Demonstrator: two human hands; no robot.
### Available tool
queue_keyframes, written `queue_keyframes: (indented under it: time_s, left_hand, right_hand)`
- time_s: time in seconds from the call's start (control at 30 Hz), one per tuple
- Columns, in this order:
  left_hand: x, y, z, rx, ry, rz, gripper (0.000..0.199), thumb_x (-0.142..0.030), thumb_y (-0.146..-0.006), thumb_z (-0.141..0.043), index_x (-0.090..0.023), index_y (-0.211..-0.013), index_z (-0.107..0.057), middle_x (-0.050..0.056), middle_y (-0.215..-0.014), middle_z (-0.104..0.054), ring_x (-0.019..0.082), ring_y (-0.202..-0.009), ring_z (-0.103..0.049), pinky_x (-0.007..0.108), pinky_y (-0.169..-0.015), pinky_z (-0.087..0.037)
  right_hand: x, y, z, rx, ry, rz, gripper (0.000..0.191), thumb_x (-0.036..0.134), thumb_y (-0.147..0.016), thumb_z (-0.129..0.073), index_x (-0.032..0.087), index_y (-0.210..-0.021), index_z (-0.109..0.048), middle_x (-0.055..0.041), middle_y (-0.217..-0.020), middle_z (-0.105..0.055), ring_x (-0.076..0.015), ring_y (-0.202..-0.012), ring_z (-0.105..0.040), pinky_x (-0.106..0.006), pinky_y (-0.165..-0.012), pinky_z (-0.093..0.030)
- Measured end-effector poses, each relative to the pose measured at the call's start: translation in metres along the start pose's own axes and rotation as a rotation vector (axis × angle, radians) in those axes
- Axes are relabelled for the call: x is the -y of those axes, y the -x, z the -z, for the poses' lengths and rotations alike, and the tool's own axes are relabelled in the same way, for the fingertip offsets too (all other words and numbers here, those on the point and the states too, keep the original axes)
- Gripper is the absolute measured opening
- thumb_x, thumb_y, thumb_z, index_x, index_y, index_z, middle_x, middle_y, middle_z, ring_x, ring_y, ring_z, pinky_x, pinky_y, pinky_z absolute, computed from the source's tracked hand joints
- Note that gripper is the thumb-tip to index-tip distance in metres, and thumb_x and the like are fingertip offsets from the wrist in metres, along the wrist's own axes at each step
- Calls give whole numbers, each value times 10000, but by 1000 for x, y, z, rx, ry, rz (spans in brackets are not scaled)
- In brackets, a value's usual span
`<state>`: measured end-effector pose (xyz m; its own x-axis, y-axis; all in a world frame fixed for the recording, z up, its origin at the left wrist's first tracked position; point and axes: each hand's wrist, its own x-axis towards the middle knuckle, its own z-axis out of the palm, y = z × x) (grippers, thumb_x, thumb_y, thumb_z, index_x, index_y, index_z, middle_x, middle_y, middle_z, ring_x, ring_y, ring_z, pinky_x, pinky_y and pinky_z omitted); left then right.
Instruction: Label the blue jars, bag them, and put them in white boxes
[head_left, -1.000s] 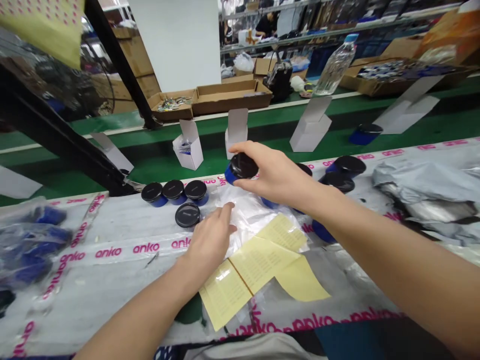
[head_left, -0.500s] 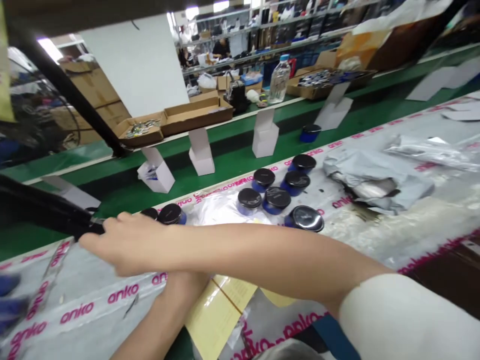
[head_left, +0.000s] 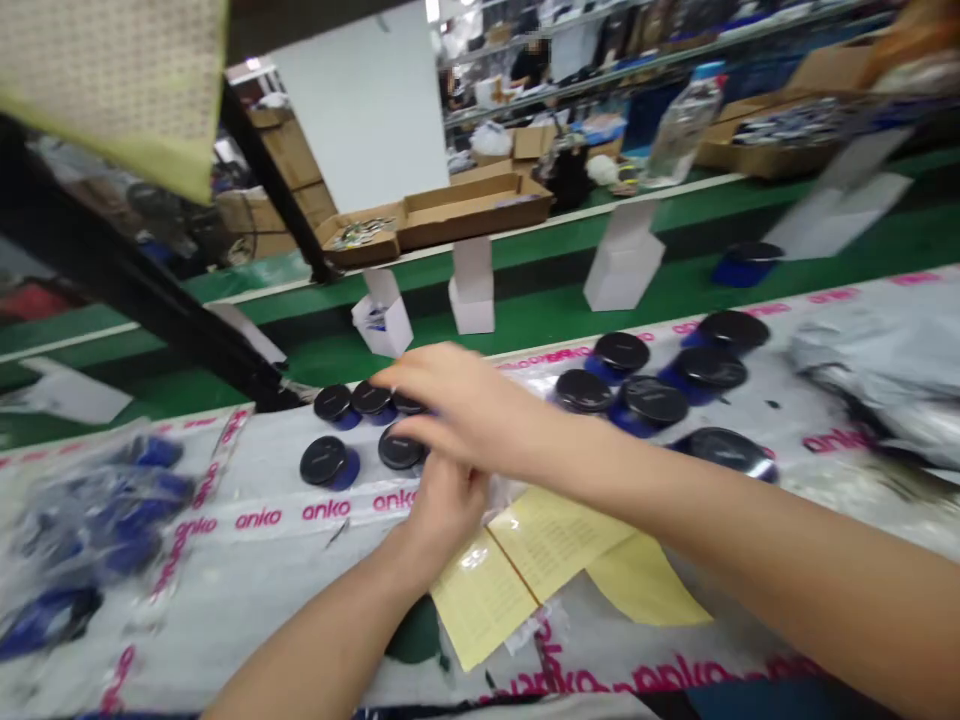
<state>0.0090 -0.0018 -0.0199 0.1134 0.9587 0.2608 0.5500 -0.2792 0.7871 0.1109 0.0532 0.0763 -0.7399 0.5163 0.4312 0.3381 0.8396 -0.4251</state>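
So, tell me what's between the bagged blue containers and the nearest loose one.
In the head view, pink-lettered tape and bare grey sheeting separate the bagged containers from the loose one.

Hands (head_left: 454, 445) crossed; yellow sheets (head_left: 484, 598) beneath; lidded jars (head_left: 651, 404) both sides

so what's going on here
A person is working with both bare hands among black-lidded blue jars. The right hand reaches across above the left hand, its fingers right by the nearest lids; whether either hand grips anything is hidden. A second cluster of jars stands to the right, yellow sheets lie in front, and open white boxes stand on the green surface behind.
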Motion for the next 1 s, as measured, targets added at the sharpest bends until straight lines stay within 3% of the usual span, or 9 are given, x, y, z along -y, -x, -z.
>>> queue_keyframes:
  time_s: [0.07, 0.13, 0.27, 0.47, 0.6, 0.7, 0.8, 0.9, 1.0]
  left_hand:
    - [-3, 4, 4, -28, 66, 29, 139, -243, -967, -620, -176, -1066, -690, 52, -988, -742, 204, -916, -706, 374, -862, -585]
    - [-7, 4, 4, -58, 201, 31, 182, -156, -929, -621, -197, -1095, -683, 32, -915, -759, 185, -869, -718, 332, -840, -584]
    - [-15, 3, 1, -116, 383, 16, 238, -126, -911, -612, -215, -1123, -674, 39, -987, -751, 171, -932, -712, 315, -887, -576]
    - [-18, 3, 5, -10, 250, 132, 605, -222, -802, -793, -284, -1353, -551, 48, -1173, -671, 183, -981, -646, 352, -942, -535]
    - [-18, 0, 9, 36, 217, 230, 440, -159, -844, -707, -260, -1263, -615, -8, -909, -664, 154, -853, -652, 314, -849, -534]
    - [-20, 0, 12, -45, 258, 172, 319, -166, -872, -685, -242, -1182, -667, -13, -856, -696, 143, -803, -671, 289, -795, -548]
    - [-25, 1, 18, -150, 236, 89, 227, -218, -914, -690, -244, -1139, -707, 5, -915, -767, 156, -871, -730, 300, -850, -579]
    - [-30, 1, 26, -271, 184, 35, 192, -219, -905, -726, -247, -1094, -741, 10, -964, -798, 163, -912, -761, 308, -900, -605]
    - [-34, -3, 36, -470, 208, -39, 180, -187, -868, -765, -232, -1041, -751, 1, -921, -795, 155, -861, -769, 287, -839, -633]
  right_hand:
    - [-20, 40, 10, -196, -79, -207, 294, 288, -952, -659, 178, -1225, -647, -128, -1214, -711, -281, -1137, -655, -442, -957, -538]
    - [-34, 74, 7, -142, -197, -373, 393, 377, -874, -734, 204, -1215, -644, -105, -1129, -739, -274, -946, -705, -409, -760, -593]
    - [-37, 109, -18, -34, -406, -509, 423, 281, -867, -674, 251, -1281, -595, -57, -1061, -774, -243, -855, -723, -399, -738, -593]
    - [-35, 111, -26, -172, -579, -616, 278, 280, -914, -588, 224, -1184, -625, -19, -805, -785, -219, -739, -739, -375, -729, -574]
    - [-34, 114, -19, -274, -584, -663, 196, 347, -930, -610, 232, -1086, -642, -33, -818, -788, -225, -792, -753, -362, -728, -570]
    - [-35, 115, -21, -312, -560, -646, 393, 332, -835, -731, 239, -1197, -610, -44, -926, -766, -220, -815, -730, -363, -727, -578]
    - [-38, 115, -28, -208, -538, -640, 543, 231, -822, -713, 237, -1337, -541, -17, -908, -734, -198, -775, -704, -368, -737, -580]
    - [-39, 114, -31, -133, -486, -656, 552, 167, -861, -647, 224, -1394, -515, 11, -822, -718, -187, -730, -683, -361, -725, -567]
    - [-35, 112, -22, -147, -486, -626, 407, 203, -841, -699, 237, -1244, -644, 6, -800, -731, -191, -726, -683, -343, -690, -565]
